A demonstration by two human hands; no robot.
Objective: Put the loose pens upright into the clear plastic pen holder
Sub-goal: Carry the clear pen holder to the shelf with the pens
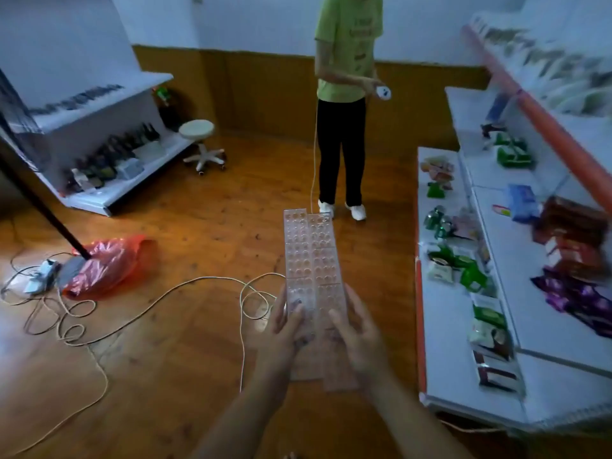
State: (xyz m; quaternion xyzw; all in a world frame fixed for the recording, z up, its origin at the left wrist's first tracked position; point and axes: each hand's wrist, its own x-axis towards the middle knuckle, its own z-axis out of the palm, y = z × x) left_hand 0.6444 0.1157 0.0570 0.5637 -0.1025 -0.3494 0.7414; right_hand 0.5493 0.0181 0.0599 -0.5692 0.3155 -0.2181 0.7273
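Though blurry, clear pen holder (310,250), perhaps two holed strips, in fingers (295,315) of left hand (281,336) and right hand (361,339).

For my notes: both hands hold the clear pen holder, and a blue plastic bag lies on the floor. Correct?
Not blue: the head view shows the plastic bag is red. The left hand and right hand do hold the clear pen holder.

The pen holder (311,256) is held between the left hand (284,329) and the right hand (359,339), over the middle of the floor (198,226). A person (344,61) stands beyond its far end. A shelf (523,286) bearing packets (470,276) runs along the floor's right edge. A bag (106,266) and a cable (205,277) lie to the left, with a stool (198,130) behind them.
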